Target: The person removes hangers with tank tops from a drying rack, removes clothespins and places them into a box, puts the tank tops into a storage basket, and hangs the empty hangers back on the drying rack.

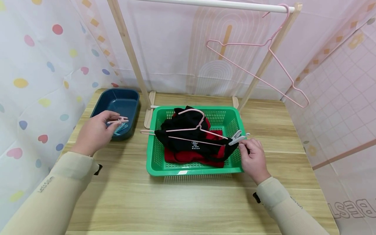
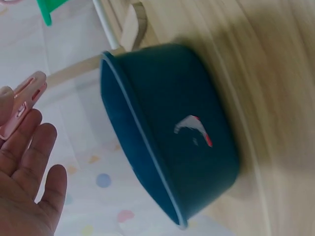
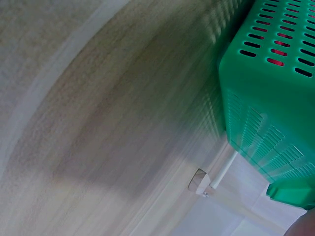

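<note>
My left hand (image 1: 95,133) pinches a pink clothespin (image 1: 118,119) between thumb and fingertips, over the dark blue basin (image 1: 136,101). Blue clothespins (image 1: 121,129) lie inside that basin. A pink hanger (image 1: 202,124) rests across the green basket (image 1: 196,172), and a black garment (image 1: 188,145) with a small white print is draped on its lower bar. A pale grey clothespin (image 1: 236,138) clips the garment near the hanger's right end. Just beyond that clip, my right hand (image 1: 254,160) holds the garment's right corner at the basket's edge; its fingertips are partly hidden.
Red cloth (image 1: 188,156) and more black cloth (image 1: 176,125) lie in the basket. Behind it stands a wooden rack with a white rail (image 1: 229,4), where another pink hanger (image 1: 238,44) hangs at the right. Patterned curtains surround the wooden table (image 1: 176,209).
</note>
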`<state>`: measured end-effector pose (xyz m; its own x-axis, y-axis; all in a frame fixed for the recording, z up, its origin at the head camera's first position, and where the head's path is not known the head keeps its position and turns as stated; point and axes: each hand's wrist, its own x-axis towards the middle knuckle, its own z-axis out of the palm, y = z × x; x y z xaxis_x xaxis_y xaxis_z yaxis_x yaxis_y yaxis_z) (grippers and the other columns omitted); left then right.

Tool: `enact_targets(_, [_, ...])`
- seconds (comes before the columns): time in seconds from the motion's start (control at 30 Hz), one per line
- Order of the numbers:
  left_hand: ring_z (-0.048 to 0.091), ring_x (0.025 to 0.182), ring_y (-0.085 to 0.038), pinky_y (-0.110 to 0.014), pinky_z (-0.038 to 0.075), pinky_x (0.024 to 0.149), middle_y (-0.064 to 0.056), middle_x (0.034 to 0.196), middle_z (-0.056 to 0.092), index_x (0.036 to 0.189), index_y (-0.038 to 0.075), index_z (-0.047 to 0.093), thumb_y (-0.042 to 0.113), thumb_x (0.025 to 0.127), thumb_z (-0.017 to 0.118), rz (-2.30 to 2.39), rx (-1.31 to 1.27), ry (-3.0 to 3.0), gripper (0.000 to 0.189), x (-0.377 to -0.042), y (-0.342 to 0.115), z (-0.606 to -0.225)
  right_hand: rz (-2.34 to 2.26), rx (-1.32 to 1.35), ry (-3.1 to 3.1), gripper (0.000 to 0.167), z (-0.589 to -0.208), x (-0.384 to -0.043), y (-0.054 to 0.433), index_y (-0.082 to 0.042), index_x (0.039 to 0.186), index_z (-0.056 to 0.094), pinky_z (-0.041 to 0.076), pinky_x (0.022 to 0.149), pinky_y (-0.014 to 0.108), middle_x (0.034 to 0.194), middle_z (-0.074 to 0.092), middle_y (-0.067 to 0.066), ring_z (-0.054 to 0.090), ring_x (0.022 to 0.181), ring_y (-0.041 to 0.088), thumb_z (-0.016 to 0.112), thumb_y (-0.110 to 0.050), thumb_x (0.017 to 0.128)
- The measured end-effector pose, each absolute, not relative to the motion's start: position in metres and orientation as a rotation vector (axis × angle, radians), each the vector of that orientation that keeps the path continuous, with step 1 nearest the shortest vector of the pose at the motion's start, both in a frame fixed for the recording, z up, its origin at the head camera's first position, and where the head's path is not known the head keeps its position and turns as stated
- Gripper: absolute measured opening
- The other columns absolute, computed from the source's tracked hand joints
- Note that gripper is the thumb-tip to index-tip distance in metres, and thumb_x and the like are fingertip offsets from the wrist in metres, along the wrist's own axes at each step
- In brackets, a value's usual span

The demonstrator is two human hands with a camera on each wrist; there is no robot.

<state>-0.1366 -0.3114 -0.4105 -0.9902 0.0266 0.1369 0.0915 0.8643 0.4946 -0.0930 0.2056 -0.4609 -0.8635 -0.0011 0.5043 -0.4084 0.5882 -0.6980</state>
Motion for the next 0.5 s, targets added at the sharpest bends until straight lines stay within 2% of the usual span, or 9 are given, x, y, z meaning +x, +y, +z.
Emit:
enact_targets(0.13, [0.067,0.109,-0.041,-0.055,0.054,0.085,-0.022,0.128,0.071,0.134,0.005,0.062,0.032,0.107,0.063,-0.793,-0.016,-2.952,0.038,-0.139,-0.319,-0.416,1.202,0.327,-2.362,0.009,-0.461,-0.093,0.206,0.005,0.093,0.074,0.034,0.081,0.019,0.087,0.069,0.016,0.048,0.089,0.014,0.066,0.009,0.095])
enact_targets(0.5, [0.063,0.114,-0.046,-0.058,0.052,0.088,-0.026,0.134,0.066,0.141,0.001,0.056,0.042,0.109,0.056,-0.825,0.131,-3.031,0.052,-0.149,-0.340,-0.435,1.206,0.323,-2.363,0.010,-0.461,-0.093,0.205,0.004,0.094,0.074,0.034,0.080,0.019,0.087,0.069,0.015,0.047,0.088,0.012,0.066,0.008,0.096])
